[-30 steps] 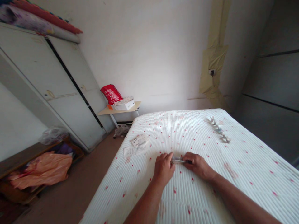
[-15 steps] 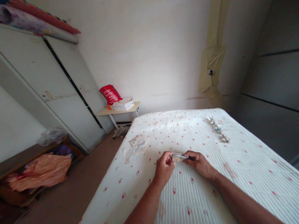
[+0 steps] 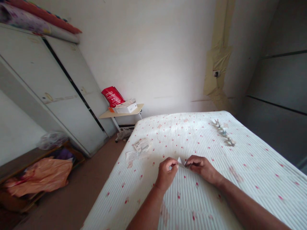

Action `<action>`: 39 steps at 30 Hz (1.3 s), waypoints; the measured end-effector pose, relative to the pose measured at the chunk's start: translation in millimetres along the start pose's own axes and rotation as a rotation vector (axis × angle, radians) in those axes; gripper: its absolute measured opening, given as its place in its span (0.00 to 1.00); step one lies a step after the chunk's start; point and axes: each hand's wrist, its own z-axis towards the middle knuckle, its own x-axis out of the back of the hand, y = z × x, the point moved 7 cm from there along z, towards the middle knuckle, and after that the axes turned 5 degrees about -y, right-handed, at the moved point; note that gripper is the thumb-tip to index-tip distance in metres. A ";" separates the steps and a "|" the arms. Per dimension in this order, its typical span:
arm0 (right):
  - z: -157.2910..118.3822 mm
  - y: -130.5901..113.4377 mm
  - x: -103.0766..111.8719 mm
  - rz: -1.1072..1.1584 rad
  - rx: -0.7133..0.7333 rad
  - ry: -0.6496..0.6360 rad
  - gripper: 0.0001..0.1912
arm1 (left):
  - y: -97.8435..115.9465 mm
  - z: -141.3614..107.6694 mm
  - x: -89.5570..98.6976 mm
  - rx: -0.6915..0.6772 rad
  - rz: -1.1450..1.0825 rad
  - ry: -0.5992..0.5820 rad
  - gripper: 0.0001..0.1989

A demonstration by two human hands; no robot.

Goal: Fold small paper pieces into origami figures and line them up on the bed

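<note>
Between my two hands is a small piece of folded paper (image 3: 181, 162), greyish white, with a pointed tip sticking up. My left hand (image 3: 167, 172) pinches its left side between thumb and fingers. On the other side, my right hand (image 3: 201, 166) is closed on the paper's right end, and its fingers hide part of it. Both hands are just above the quilted mattress (image 3: 192, 198), which is white with small red dots. Loose printed paper pieces (image 3: 140, 150) lie on the mattress to the left. Several small folded paper figures (image 3: 223, 132) stand in a row at the far right.
Beyond the mattress stands a small table (image 3: 105, 114) carrying a red bag (image 3: 112, 96) and a white box (image 3: 127, 108). A grey cabinet (image 3: 64, 86) is at the left, near an orange cloth or bag (image 3: 42, 175). A wall socket (image 3: 216, 73) is on the back wall.
The paper between my hands has gone from a flat strip held level to a folded shape with an upright point. My hands have come slightly closer together.
</note>
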 end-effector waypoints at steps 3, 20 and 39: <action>0.3 -1.4 -2.1 -0.044 0.025 -0.013 0.07 | 4.6 -0.6 -1.7 -0.058 0.031 -0.003 0.07; -0.3 -7.8 -3.9 0.048 0.082 -0.032 0.06 | 6.9 -0.7 -0.4 -0.057 0.190 0.091 0.06; 1.1 -2.6 -5.9 0.004 0.048 -0.070 0.09 | 2.7 -2.7 -19.4 -0.060 -0.017 -0.172 0.13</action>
